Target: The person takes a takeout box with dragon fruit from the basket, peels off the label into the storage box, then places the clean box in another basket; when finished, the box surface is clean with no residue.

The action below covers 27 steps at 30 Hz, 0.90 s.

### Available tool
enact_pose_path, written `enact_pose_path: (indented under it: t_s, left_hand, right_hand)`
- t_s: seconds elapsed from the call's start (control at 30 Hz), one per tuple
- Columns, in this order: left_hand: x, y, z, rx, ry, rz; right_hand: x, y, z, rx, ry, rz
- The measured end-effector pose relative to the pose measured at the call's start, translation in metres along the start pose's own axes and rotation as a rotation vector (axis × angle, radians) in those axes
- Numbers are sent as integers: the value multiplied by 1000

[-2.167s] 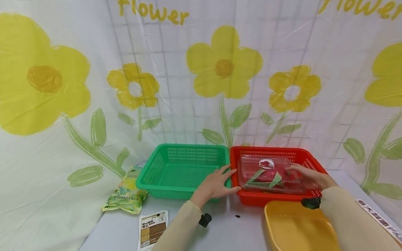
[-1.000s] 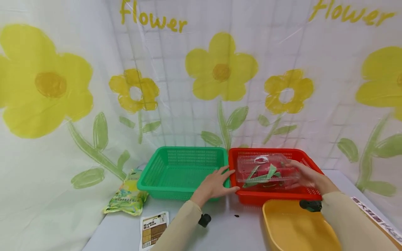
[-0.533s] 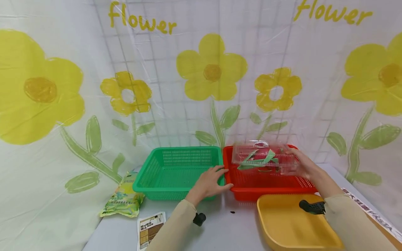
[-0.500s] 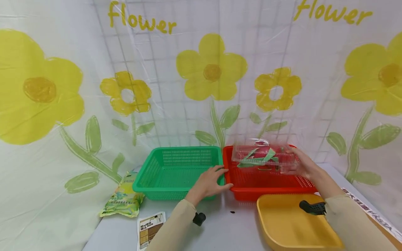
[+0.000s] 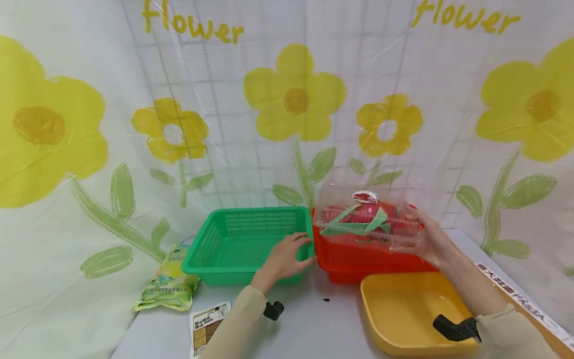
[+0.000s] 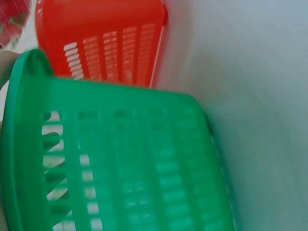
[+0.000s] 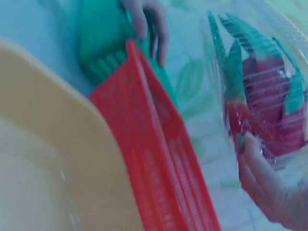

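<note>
My right hand (image 5: 432, 239) holds a clear plastic fruit box (image 5: 365, 197) by its right end, raised over the red basket (image 5: 334, 271). Through the plastic show dragon fruit (image 7: 267, 91), red with long green scales. A small oval label sits on the box's top side. My left hand (image 5: 284, 257) rests at the right rim of the green basket (image 5: 244, 273), fingers spread and loosely bent, thumb pointing toward the red basket. In the left wrist view, the green basket's wall (image 6: 120, 159) fills much of the picture and mostly hides the fingers.
A yellow tub (image 5: 405, 304) stands in front of the red basket. At left lie a yellow-green bag (image 5: 168, 284) and a white-and-brown packet (image 5: 207, 324). A long pasta packet (image 5: 515, 296) lies along the right. A flower-printed curtain (image 5: 224, 164) hangs behind the baskets.
The right hand has lifted the fruit box up out of the red basket, tilting its label side backward. My left hand stays by the green basket's rim. The head view has shifted slightly right.
</note>
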State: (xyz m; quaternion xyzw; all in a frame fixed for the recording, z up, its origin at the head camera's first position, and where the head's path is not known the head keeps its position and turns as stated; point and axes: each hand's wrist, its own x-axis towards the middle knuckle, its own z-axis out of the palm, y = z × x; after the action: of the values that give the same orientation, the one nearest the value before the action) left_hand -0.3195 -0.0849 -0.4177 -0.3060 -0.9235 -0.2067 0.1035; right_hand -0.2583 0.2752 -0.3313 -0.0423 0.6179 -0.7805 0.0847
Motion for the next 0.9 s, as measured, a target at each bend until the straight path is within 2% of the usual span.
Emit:
enact_pose_path:
  t_s: [0.33,0.7,0.9]
  left_hand:
    - [-31,-36,-23,62,121,-76]
    - [-62,-67,-44,125,188,-168]
    - [-88,-81,-62,126,242,-230]
  right_hand:
    - [-22,14,39,-5,-63,-46]
    - [-38,34,79,-44,-32,-57]
    - [-47,50,105,-6,-53,-36]
